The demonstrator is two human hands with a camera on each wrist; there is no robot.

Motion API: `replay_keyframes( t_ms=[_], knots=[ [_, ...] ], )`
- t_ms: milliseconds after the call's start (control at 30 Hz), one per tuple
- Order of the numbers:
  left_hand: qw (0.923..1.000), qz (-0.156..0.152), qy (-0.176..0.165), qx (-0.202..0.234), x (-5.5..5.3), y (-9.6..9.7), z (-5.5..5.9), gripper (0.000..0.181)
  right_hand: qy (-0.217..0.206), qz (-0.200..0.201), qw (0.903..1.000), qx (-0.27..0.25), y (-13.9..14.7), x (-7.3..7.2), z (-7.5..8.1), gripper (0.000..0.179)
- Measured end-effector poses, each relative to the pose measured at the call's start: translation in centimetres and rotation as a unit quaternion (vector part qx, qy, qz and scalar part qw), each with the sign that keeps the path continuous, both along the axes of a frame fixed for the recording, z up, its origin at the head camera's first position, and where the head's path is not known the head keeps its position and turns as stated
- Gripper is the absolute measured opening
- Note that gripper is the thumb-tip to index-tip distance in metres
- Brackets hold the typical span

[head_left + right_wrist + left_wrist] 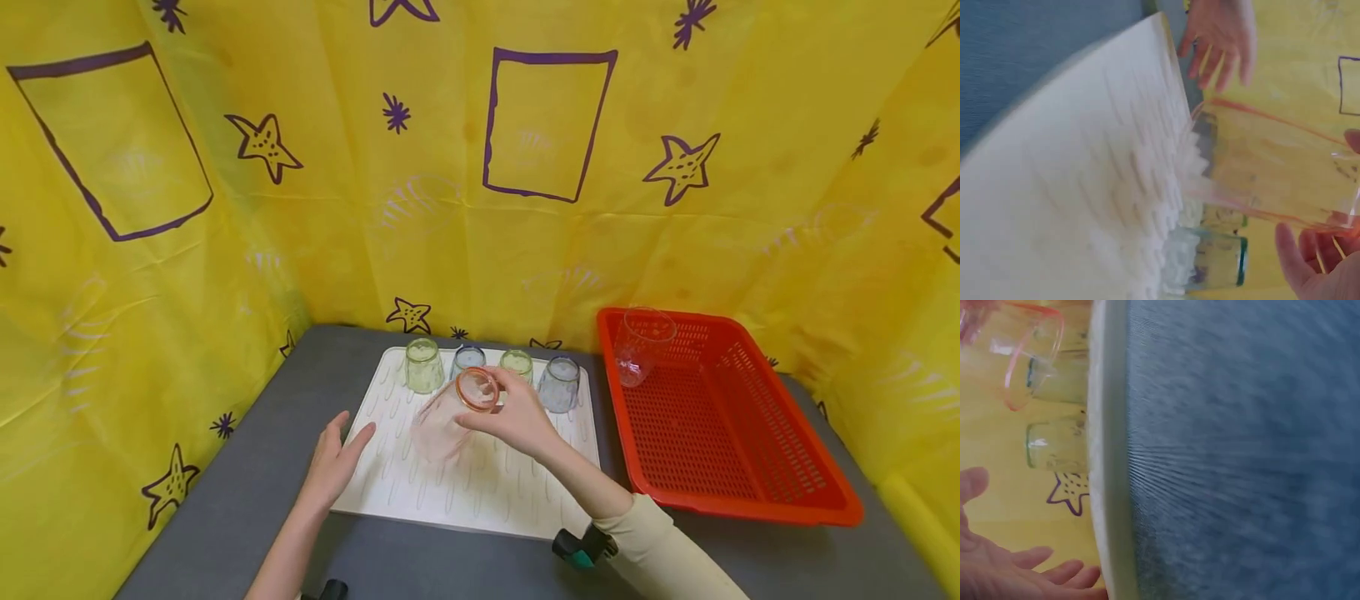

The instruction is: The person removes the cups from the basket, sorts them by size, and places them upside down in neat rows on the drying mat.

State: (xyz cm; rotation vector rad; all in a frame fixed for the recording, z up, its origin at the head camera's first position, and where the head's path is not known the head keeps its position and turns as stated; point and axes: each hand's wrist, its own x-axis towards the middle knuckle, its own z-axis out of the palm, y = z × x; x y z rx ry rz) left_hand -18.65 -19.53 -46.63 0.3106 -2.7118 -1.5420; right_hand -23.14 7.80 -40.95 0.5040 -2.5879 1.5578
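Note:
My right hand point(519, 417) holds a clear tumbler with an orange-pink tint point(442, 432), its fingers and thumb round the narrower end. The tumbler is tilted above the white ridged mat point(517, 492), and its wider end points down and left. In the right wrist view, fingertips point(1294, 256) touch the tumbler's side near that narrower end. My left hand point(335, 461) hovers at the mat's left edge, its fingers spread and nothing in them. Behind the tumbler, a green glass point(423, 367), a blue glass point(468, 358), another green glass point(517, 363) and a grey-blue glass point(559, 385) stand in a row.
A red perforated basket point(742, 510) stands on the grey table point(285, 400) to the right of the mat. In its far left corner leans a clear glass point(637, 350). A yellow patterned cloth point(337, 250) hangs round the back and sides.

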Motion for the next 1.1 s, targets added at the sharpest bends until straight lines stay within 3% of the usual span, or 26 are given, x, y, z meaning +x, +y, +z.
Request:
replay_keyframes(
  t_ms=[167,500,733,1100],
  knots=[
    [0.9993,-0.019,-0.033,-0.001,0.3,-0.7,-0.4,0.084,0.039,0.019,0.9979,0.049,-2.6,-1.5,-0.2,0.062],
    [0.9993,-0.016,-0.034,0.003,0.3,-1.0,-0.8,0.082,0.054,0.052,0.9921,0.101,-6.7,-2.9,-0.5,0.056],
    [0.9994,-0.007,-0.032,-0.004,0.4,-0.9,-1.1,0.080,0.068,0.057,0.9858,0.143,-8.1,-2.8,-0.5,0.063],
    [0.9995,-0.008,-0.029,-0.002,0.4,-1.1,-1.3,0.081,0.043,0.063,0.9866,0.144,-8.1,-2.9,-0.7,0.065]
  ],
)
